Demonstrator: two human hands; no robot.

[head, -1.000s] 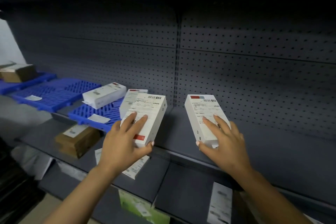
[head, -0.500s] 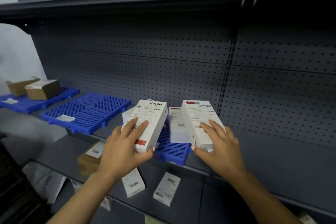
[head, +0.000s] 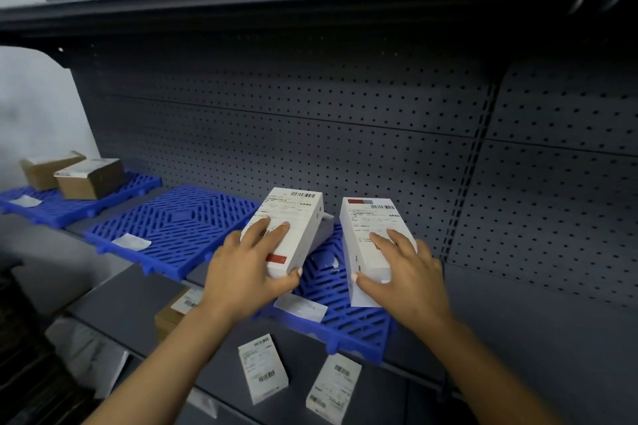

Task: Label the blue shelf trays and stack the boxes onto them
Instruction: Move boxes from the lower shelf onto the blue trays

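At nine o'clock two brown cartons (head: 74,174) are seen on the far-left blue tray (head: 51,209), beside a paper label (head: 26,201). The middle blue tray (head: 179,228) carries only a label (head: 132,241) near its front edge. At centre, a white box (head: 293,228) is gripped by the left hand (head: 248,272), fingers laid over its top and thumb curled under its near end. Behind it another white box (head: 324,229) appears to lie, though it is mostly hidden. At three o'clock of that, a second white box (head: 371,245) is clasped by the right hand (head: 407,279) over the right blue tray (head: 345,324), which bears a label (head: 300,307). At six o'clock two small white boxes (head: 264,367) lie on the lower shelf (head: 138,300).
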